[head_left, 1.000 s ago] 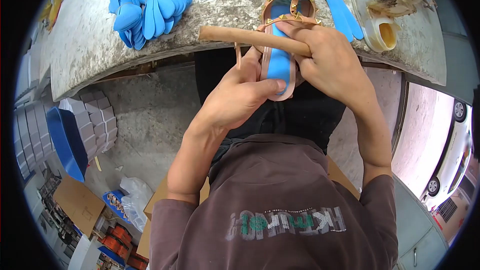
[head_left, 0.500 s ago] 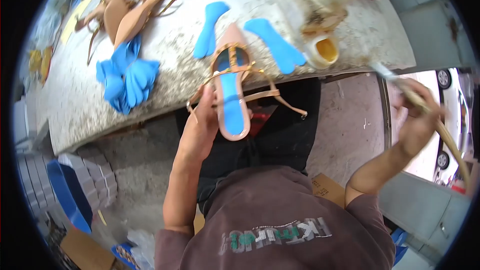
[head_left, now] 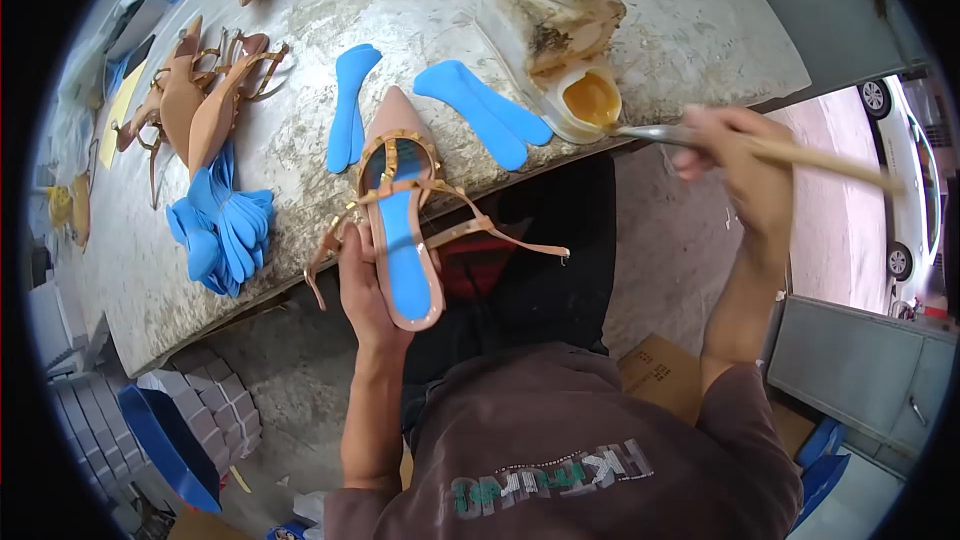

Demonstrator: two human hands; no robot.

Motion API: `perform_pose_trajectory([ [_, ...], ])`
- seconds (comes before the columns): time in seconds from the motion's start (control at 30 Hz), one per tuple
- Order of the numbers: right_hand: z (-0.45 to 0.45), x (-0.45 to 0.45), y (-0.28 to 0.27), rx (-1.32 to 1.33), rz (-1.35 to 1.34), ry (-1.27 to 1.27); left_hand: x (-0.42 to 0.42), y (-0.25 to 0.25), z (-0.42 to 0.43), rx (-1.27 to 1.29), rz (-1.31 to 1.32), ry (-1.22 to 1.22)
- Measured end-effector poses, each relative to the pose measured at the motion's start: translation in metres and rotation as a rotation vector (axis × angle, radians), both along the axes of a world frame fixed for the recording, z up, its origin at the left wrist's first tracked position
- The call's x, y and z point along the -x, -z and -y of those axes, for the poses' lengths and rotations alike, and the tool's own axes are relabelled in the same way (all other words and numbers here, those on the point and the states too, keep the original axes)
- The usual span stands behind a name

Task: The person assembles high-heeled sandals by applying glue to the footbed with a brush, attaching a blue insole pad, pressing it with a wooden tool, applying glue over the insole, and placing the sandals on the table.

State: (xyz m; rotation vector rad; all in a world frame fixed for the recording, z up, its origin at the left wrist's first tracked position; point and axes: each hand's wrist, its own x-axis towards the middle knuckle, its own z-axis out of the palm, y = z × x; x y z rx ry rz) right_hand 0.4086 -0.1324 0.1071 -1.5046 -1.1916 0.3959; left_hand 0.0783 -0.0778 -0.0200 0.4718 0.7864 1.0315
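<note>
My left hand (head_left: 368, 290) is closed around the side of a pink pointed flat shoe (head_left: 397, 118) with studded straps, its toe pointing at the bench. A blue insole (head_left: 404, 250) lies inside the shoe. A loose strap (head_left: 520, 243) hangs out to the right. In my right hand (head_left: 738, 155) is a brush (head_left: 810, 155) with a pale wooden handle. Its tip meets the rim of a crusted plastic glue container (head_left: 592, 100) holding amber liquid. Blue insoles lie on the bench on either side of the shoe's toe, one pair (head_left: 350, 105) left and another (head_left: 485, 110) right.
Tan strappy shoes (head_left: 195, 100) lie on the worn white bench (head_left: 290, 0), beside a fanned bunch of blue insoles (head_left: 225, 220). Stacked white boxes (head_left: 205, 410) and a blue tray (head_left: 170, 450) stand below left. A cardboard box (head_left: 660, 380) is on the floor at right.
My right hand has brought the brush left to the glue container's mouth. My left hand still holds the shoe, which sits lower and further left in view as the camera has shifted.
</note>
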Motion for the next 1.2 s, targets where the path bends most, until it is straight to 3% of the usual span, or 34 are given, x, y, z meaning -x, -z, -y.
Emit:
perform_pose_trajectory([
  [0.03, 0.002, -0.006, 0.002, 0.056, -0.058, -0.049, -0.003, -0.003, 0.004, 0.008, -0.017, -0.026],
  [0.07, 0.019, -0.027, -0.001, -0.196, 0.169, 0.096, -0.007, -0.002, 0.005, -0.010, 0.017, -0.054],
  [0.1, 0.011, -0.037, 0.000, -0.163, 0.152, 0.065, -0.005, 0.000, 0.012, -0.003, 0.030, -0.075],
  [0.17, -0.011, -0.049, 0.009, -0.232, 0.059, 0.321, -0.003, 0.003, 0.012, -0.075, -0.092, -0.028],
  [0.2, -0.016, -0.063, 0.029, 0.094, -0.318, 0.262, -0.003, 0.005, 0.011, -0.086, -0.079, -0.036],
  [0.27, 0.015, -0.030, 0.054, -0.165, -0.514, -0.201, -0.013, 0.004, 0.004, -0.067, -0.045, -0.164],
  [0.3, 0.015, 0.007, 0.051, -0.274, -0.220, -0.249, -0.019, -0.001, 0.004, -0.024, 0.009, -0.257],
  [0.33, 0.014, 0.053, 0.045, -0.377, 0.065, -0.277, -0.022, 0.000, 0.006, 0.009, -0.100, -0.314],
  [0.4, -0.012, 0.115, 0.045, -0.404, 0.134, -0.481, -0.020, -0.022, 0.004, -0.010, 0.022, -0.104],
  [0.47, -0.025, 0.171, 0.052, -0.080, 0.242, -0.250, -0.019, -0.021, 0.004, -0.041, -0.044, -0.066],
  [0.5, -0.047, 0.177, 0.079, -0.194, 0.325, -0.257, -0.018, -0.022, 0.004, -0.045, -0.072, -0.064],
  [0.53, -0.069, 0.179, 0.106, -0.307, 0.411, -0.269, -0.014, -0.014, 0.003, -0.057, 0.070, -0.061],
  [0.6, -0.076, 0.182, 0.113, -0.345, 0.361, -0.213, -0.004, -0.007, 0.003, -0.132, -0.076, 0.009],
  [0.63, -0.067, 0.180, 0.102, -0.189, 0.232, -0.267, -0.001, -0.003, 0.001, -0.226, -0.225, 0.084],
  [0.67, -0.064, 0.179, 0.097, -0.122, 0.171, -0.276, -0.006, 0.006, -0.001, -0.275, -0.317, -0.043],
  [0.7, -0.062, 0.179, 0.093, -0.057, 0.109, -0.277, -0.002, 0.007, 0.000, -0.255, -0.315, -0.042],
  [0.77, -0.056, 0.181, 0.076, 0.066, 0.039, -0.256, 0.007, 0.004, -0.001, -0.180, -0.062, 0.050],
  [0.8, -0.053, 0.181, 0.070, 0.106, 0.038, -0.249, 0.007, 0.034, -0.007, -0.467, -0.499, 0.029],
  [0.83, -0.051, 0.178, 0.074, 0.033, 0.094, -0.274, 0.010, 0.030, -0.005, -0.448, -0.497, 0.031],
  [0.9, -0.044, 0.171, 0.071, 0.014, 0.101, -0.361, 0.016, 0.013, -0.005, -0.268, -0.221, 0.180],
  [0.97, -0.030, 0.167, 0.069, -0.036, 0.094, -0.480, 0.017, 0.012, -0.006, -0.263, -0.232, 0.191],
  [1.03, -0.010, 0.162, 0.058, -0.039, 0.081, -0.516, 0.011, 0.007, -0.004, -0.306, -0.222, 0.020],
  [1.1, 0.005, 0.154, 0.038, 0.174, 0.265, -0.729, 0.011, 0.004, -0.004, -0.324, -0.265, 0.015],
  [1.17, 0.002, 0.157, 0.037, 0.225, 0.158, -0.633, 0.012, 0.000, -0.001, -0.245, -0.273, 0.083],
  [1.2, -0.012, 0.152, 0.050, 0.038, 0.346, -0.621, 0.010, -0.002, 0.000, -0.208, -0.277, 0.125],
])
